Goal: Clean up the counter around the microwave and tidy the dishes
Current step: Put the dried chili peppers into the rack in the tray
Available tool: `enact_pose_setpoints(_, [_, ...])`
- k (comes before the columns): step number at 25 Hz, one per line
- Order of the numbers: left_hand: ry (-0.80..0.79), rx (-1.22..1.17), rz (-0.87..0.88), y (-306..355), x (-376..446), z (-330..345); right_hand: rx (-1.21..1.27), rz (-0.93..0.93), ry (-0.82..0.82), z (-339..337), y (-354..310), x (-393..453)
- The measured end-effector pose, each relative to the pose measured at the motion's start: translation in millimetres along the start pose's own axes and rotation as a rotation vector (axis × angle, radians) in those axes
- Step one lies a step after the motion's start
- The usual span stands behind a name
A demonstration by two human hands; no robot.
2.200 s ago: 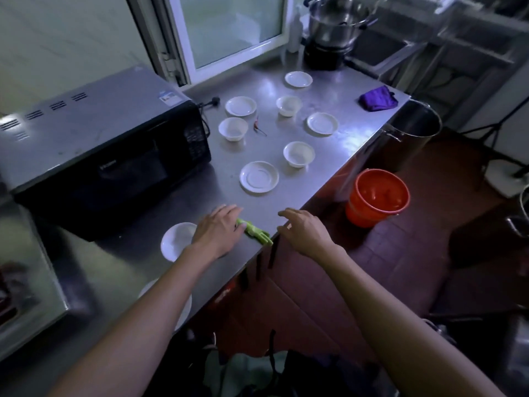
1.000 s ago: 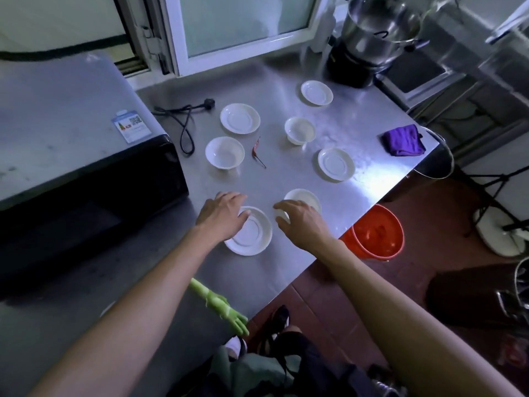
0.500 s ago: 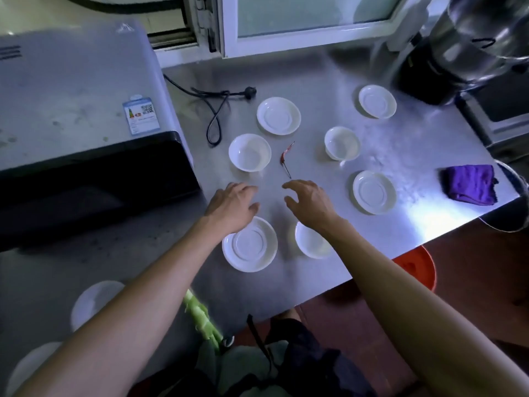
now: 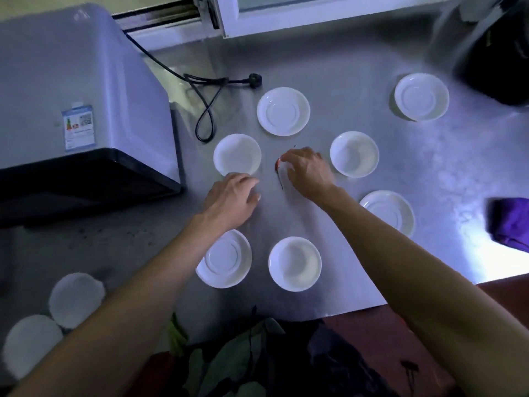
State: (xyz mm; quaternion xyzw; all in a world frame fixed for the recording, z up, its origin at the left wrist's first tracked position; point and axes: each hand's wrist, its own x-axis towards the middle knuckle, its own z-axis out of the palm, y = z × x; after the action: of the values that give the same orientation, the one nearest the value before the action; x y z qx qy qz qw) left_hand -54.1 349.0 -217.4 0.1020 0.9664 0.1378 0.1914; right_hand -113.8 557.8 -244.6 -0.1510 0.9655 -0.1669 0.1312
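Evidently the step in hand is clearing loose scraps before the dishes get stacked: the right hand [image 4: 307, 170] curls its fingertips onto a small red chili [image 4: 278, 167] lying on the steel counter [image 4: 343, 67], though whether it is pinched yet I cannot tell. The left hand [image 4: 233, 197] lies flat and relaxed beside it, holding nothing. Next comes lifting the chili clear. It looks thin, dried, with a dark stem trailing toward the wrist, between two white bowls.
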Motion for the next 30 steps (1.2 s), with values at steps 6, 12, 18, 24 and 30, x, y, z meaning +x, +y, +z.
enact_pose_setpoints(6, [0.045,-0.067,-0.101,3,6,0,-0.132,-0.158,-0.043,13,8,29])
enact_pose_setpoints(12, [0.056,-0.08,-0.165,-5,-1,1,-0.172,-0.158,-0.07,24,15,44])
enact_pose_setpoints(18, [0.098,-0.1,-0.185,-11,-12,2,-0.042,-0.081,-0.037,29,14,29])
enact_pose_setpoints(24, [0.151,-0.129,-0.177,-14,-32,-3,0.188,-0.078,0.064,15,-9,-2])
enact_pose_setpoints(30, [0.228,-0.179,-0.217,-38,-83,-4,0.25,-0.191,0.101,9,-69,-27])
